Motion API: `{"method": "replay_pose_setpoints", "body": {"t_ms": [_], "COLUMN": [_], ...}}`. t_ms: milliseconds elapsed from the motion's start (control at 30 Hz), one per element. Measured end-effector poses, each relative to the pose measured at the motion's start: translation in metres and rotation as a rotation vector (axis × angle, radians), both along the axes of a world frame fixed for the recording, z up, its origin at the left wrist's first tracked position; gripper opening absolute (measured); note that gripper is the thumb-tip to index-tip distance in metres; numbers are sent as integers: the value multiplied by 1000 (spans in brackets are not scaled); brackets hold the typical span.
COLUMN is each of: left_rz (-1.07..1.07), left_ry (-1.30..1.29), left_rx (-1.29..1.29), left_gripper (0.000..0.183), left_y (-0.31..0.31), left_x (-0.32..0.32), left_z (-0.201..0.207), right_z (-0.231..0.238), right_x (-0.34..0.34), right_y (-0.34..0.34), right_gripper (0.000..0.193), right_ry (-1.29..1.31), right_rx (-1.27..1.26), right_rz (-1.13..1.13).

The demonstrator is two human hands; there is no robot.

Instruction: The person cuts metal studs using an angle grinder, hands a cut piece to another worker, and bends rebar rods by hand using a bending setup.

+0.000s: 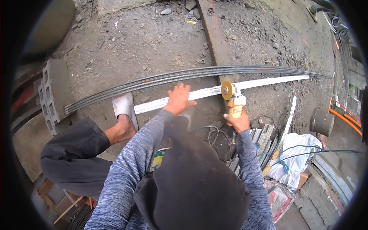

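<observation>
In my right hand [240,122] is a yellow-orange angle grinder [235,110], its fingers wrapped round the body. The grinder's gold-coloured disc [226,89] stands over a long white bar [207,93]; I cannot tell whether it touches it. My left hand [178,99] lies on the same bar, left of the grinder, with its fingers spread. The bar slants up to the right, and its left end is close to my slippered foot [124,109]. Just beyond it runs a bundle of thin steel rods [172,74].
A wooden plank [212,32] crosses under the rods. At left stands a hollow concrete block [55,94]. Loose metal lengths [264,140], a white sack [293,147], a green cord [322,150] and a round block [322,122] lie at right. Stones dot the dirt ground.
</observation>
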State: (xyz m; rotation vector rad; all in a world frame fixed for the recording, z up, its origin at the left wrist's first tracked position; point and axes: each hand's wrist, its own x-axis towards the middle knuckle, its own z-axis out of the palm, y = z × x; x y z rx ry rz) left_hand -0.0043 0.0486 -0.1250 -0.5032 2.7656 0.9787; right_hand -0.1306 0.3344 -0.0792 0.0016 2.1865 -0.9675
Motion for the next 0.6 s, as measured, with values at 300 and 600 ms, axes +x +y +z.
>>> {"method": "replay_pose_setpoints", "body": {"t_ms": [300,600], "left_rz": [-47,-81], "left_ry": [-84,-164], "left_rx": [43,20], "left_gripper": [67,64], "left_y": [-9,-14], "left_x": [20,18], "left_z": [-8,-8], "right_z": [-13,-1], "right_x": [-5,-13], "right_y": [-8,-24], "right_gripper": [60,63], "right_ry": [112,112], "right_rx": [155,211], "right_rz": [48,131]}}
